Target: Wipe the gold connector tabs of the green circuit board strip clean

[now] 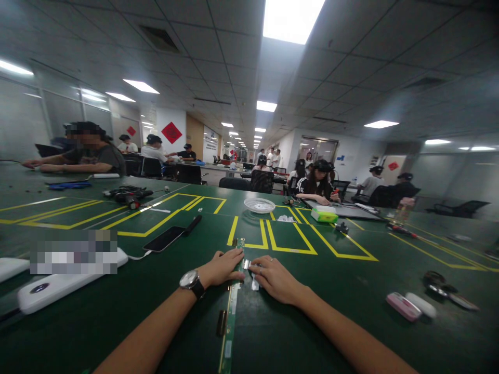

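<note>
Long narrow green circuit board (pixel 230 332) lies under left hand (pixel 220 268), likely to keep it steady, while right hand (pixel 275 279) fingers small shiny silver piece (pixel 246 264) beside it; can't tell if either grips.

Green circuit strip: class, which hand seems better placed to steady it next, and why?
Probably the left hand: its fingers and thumb reach over the strip, while the right hand is beside it, fingertips at the small silvery piece.
</note>
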A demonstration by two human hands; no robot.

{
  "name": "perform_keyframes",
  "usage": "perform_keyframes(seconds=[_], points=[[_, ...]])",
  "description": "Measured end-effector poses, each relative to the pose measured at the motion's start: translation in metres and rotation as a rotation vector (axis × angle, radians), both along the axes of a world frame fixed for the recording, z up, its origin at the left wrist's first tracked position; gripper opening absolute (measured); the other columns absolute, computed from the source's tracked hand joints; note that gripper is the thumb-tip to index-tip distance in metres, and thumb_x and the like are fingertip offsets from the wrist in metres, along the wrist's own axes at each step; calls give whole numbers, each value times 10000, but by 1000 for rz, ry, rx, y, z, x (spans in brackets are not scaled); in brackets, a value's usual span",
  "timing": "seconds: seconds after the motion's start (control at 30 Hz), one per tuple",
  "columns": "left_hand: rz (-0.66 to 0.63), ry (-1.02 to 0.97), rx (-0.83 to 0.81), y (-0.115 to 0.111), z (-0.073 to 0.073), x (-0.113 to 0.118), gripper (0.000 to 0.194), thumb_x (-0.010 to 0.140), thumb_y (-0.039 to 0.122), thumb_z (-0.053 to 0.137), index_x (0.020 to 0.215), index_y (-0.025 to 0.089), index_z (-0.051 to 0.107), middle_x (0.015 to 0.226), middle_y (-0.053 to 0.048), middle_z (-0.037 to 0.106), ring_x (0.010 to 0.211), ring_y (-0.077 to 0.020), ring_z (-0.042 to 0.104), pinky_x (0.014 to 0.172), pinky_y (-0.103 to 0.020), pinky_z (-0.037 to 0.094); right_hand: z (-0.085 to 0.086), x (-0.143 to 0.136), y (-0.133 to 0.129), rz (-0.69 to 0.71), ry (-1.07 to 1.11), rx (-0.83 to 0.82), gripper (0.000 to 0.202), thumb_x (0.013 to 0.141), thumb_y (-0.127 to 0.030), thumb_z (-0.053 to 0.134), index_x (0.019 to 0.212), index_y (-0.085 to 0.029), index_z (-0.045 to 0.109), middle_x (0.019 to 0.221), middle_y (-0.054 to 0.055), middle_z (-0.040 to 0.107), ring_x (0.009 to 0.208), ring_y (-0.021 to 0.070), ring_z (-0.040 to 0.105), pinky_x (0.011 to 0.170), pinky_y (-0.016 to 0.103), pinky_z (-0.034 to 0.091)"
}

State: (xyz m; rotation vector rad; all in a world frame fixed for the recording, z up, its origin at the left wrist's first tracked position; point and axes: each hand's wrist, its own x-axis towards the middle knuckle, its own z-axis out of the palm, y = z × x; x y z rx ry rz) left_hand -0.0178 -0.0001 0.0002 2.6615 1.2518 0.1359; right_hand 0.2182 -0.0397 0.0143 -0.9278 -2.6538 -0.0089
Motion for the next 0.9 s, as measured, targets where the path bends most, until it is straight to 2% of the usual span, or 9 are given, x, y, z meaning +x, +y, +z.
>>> perform_keyframes(seconds=[0.27,0.57,0.9], points=[[6,19,-7,-3,3,3,637,926,548,434,1459,252,248,1535,-114,179,1400,-274,177,1042,-492,226,3,-1,0,45,12,-19,340,955,-272,401,1248,-211,561,1226,91,564,1145,214,478,990,364,365],[0,21,-12,-1,1,3,609,939,496,439,1461,263,228,1536,-112,172,1404,-264,170,1029,-493,238,-6,1,12,97,68,-128,380,917,-212,457,1294,-219,511,1326,76,535,1273,215,428,1078,395,310],[-9,-6,-23,-2,0,5,608,943,453,450,1463,241,218,1533,-123,169,1406,-269,162,1032,-532,214,5,3,19,196,70,-211,419,912,-152,434,1323,-221,476,1383,60,490,1307,198,399,1113,381,282]])
